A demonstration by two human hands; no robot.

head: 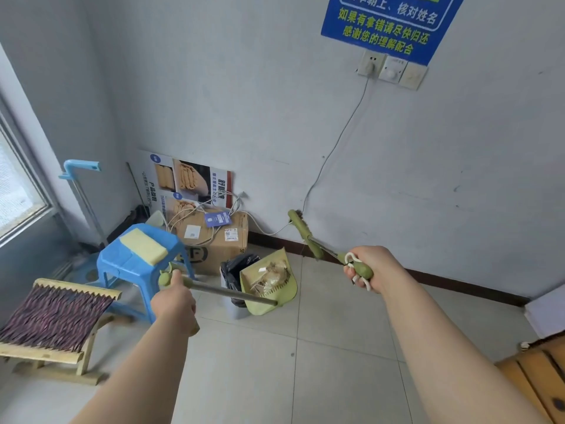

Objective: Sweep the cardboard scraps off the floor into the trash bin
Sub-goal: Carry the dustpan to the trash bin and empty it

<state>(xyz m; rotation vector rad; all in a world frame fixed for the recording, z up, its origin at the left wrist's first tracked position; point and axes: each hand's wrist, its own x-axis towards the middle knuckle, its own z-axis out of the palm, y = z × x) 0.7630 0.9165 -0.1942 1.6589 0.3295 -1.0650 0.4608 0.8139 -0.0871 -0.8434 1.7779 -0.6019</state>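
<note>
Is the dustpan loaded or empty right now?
Loaded: cardboard scraps lie piled inside the dustpan, which the left hand holds tilted next to the black-lined trash bin.

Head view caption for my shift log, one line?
Left hand tilts the dustpan of cardboard scraps at the black-bagged trash bin; right hand holds the broom aloft.
</note>
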